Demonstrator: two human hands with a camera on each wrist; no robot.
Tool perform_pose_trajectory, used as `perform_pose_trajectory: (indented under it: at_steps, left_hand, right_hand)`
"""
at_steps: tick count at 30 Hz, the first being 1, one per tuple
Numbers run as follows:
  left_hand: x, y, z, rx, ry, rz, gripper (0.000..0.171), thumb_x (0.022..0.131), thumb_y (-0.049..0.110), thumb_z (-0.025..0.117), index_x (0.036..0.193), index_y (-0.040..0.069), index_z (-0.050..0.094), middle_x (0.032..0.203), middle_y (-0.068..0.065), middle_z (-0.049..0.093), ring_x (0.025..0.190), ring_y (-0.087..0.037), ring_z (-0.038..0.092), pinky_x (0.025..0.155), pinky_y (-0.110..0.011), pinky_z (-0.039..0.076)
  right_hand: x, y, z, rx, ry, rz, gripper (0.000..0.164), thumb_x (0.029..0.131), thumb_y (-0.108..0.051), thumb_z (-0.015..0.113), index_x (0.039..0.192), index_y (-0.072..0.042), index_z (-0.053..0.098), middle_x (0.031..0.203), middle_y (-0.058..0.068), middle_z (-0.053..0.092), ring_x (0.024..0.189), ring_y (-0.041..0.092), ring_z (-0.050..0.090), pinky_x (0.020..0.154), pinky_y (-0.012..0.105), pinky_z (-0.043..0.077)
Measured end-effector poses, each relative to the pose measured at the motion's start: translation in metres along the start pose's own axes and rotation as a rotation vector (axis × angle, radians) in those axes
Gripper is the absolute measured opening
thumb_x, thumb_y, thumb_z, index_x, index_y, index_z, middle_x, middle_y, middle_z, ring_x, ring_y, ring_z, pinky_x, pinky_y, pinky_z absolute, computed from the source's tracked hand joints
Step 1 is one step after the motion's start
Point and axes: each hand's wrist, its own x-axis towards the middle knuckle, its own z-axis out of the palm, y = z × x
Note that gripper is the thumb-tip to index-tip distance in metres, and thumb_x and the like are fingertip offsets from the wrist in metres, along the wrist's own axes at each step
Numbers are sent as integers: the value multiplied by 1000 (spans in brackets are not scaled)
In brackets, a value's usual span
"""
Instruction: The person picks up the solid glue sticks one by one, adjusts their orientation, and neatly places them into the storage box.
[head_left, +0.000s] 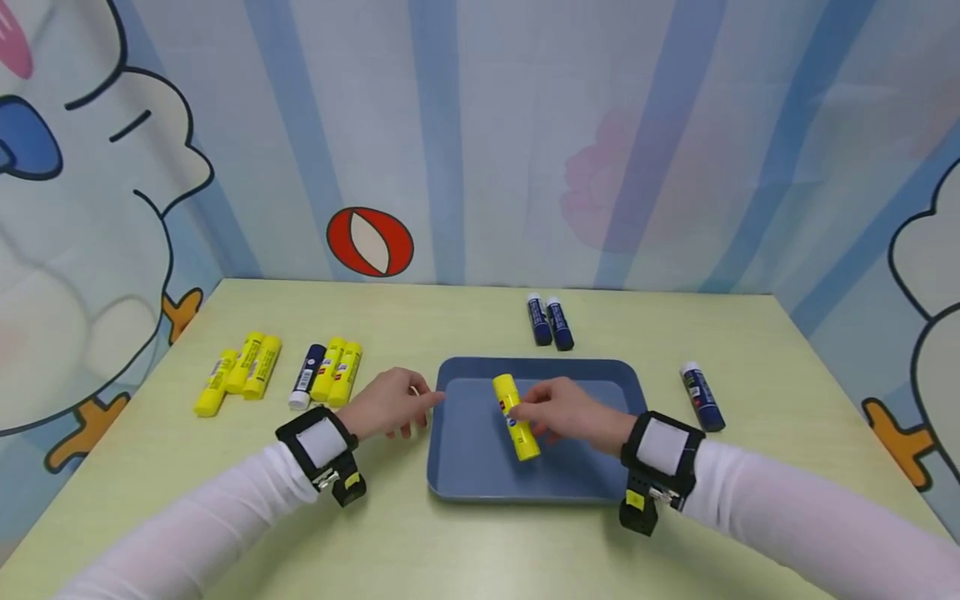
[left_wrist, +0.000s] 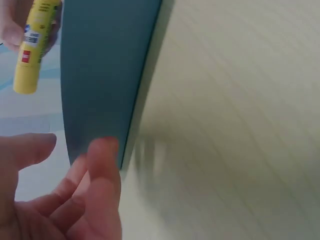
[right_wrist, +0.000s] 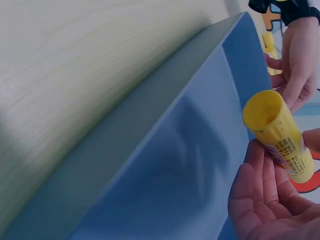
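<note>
Over the blue-grey tray, my right hand pinches a yellow glue stick between thumb and fingers. The right wrist view shows the round end of the glue stick tilted toward the camera, with the tray's wall below. My left hand is by the tray's left rim, fingers loosely bent and nothing in them. In the left wrist view its thumb and fingers stand apart, overlapping the tray's outer side.
Left on the pale table lie several yellow glue sticks and a dark blue one with a white cap. Two dark blue glue sticks lie behind the tray, another dark blue glue stick to its right. A printed curtain hangs behind.
</note>
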Motion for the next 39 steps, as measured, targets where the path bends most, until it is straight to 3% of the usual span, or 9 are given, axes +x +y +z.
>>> perform_pose_trajectory:
  at_steps: [7,16,27,32,39]
  left_hand:
    - [3,-3,7,-12,-43,5,28,98,24,58,78,6,64,67,-6,65,52,-18,58,47,-28,48]
    - [7,-6,8,-48,-76,19,28,99,18,56,74,5,62,65,-7,64,49,-15,55,45,-25,45]
    - [9,-4,8,-51,-90,9,28,99,17,55,75,4,61,64,-5,62,51,-15,55,47,-25,46]
    - [8,-2,5,-52,-90,13,27,99,16,55,75,4,61,63,-5,62,51,-15,55,48,-26,48]
    - [8,-3,3,-68,-96,24,27,98,15,56,75,3,61,62,-5,61,51,-15,56,48,-26,49]
  right_hand:
    - [14,-3,13,-15,-37,15,30,94,-25,64,110,0,67,98,6,66,81,19,62,70,31,54]
    - [29,-14,22,-25,-85,17,31,93,-24,65,108,4,68,86,7,67,73,17,63,70,30,55]
    - [45,-29,41,-73,-145,45,22,90,-20,67,87,2,69,75,7,67,65,17,66,62,30,56]
    - [52,-33,47,-141,-148,57,28,91,-20,68,71,-2,63,69,7,67,63,18,67,60,29,56]
    - [55,-39,51,-147,-168,46,29,91,-21,69,72,2,69,68,11,69,60,18,69,59,28,55]
